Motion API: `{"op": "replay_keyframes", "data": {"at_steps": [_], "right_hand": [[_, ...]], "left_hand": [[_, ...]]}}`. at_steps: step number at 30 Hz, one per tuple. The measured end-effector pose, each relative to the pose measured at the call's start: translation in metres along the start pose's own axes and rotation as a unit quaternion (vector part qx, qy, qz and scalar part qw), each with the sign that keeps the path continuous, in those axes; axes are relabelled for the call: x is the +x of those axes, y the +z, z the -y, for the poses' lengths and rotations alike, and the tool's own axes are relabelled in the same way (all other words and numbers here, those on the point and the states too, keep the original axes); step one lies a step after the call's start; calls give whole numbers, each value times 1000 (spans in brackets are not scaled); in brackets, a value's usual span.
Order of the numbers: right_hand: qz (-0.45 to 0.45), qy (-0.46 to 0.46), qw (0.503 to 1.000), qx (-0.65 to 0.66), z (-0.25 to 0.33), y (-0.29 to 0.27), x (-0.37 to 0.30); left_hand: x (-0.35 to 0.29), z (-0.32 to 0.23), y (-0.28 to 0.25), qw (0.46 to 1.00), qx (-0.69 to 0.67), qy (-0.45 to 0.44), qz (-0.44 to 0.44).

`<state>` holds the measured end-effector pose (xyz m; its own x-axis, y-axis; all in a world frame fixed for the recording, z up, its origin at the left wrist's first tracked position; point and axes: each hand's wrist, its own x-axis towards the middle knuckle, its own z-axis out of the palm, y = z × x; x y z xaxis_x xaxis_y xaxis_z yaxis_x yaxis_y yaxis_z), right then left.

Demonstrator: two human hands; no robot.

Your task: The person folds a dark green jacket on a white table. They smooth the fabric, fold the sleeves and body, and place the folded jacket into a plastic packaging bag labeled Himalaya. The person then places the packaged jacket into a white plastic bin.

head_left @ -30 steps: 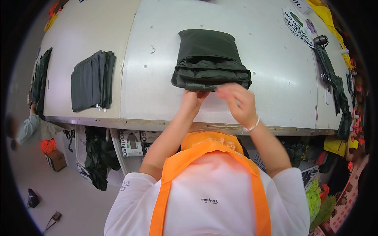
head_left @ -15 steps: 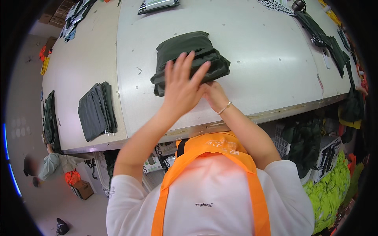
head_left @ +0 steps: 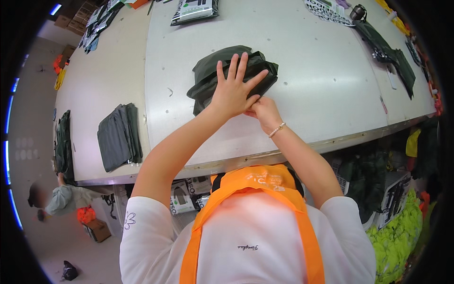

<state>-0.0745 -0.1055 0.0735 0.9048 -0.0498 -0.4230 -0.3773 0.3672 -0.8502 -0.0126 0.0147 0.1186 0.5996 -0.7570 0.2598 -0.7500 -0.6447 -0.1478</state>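
A bundle of thin, slightly shiny dark green folded fabric lies on the pale table in front of me. Spread across its near part, my left hand lies flat with its fingers apart. My right hand, wearing a beaded bracelet, is closed at the bundle's near right edge. Its fingertips meet the left thumb and are partly hidden, and the fabric's edge appears to be gripped there. Several loose, wrinkled layers stick out around the left fingers.
A folded grey-green stack lies to the left, with another dark pile beyond it. A packaged item sits at the far side. Dark fabric and a bottle are at right. Yellow-green fabric fills the space below; a person is at left.
My left hand has pressed down on the fabric and reaches further across it, rumpling the upper layers. The right hand stays at the near edge. The whole view has shifted slightly.
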Motion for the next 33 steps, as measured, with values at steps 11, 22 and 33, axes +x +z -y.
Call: {"op": "replay_keyframes", "data": {"at_steps": [11,22,33], "right_hand": [[-217,-348,883,-228,-7,-13,-4],[-61,-196,594,-777,5,-38,22],[66,-358,440,-821,12,-118,1]], "left_hand": [[25,11,15,998,3,33,-45],[33,5,21,988,-141,54,38],[10,-73,73,974,93,193,80]]}}
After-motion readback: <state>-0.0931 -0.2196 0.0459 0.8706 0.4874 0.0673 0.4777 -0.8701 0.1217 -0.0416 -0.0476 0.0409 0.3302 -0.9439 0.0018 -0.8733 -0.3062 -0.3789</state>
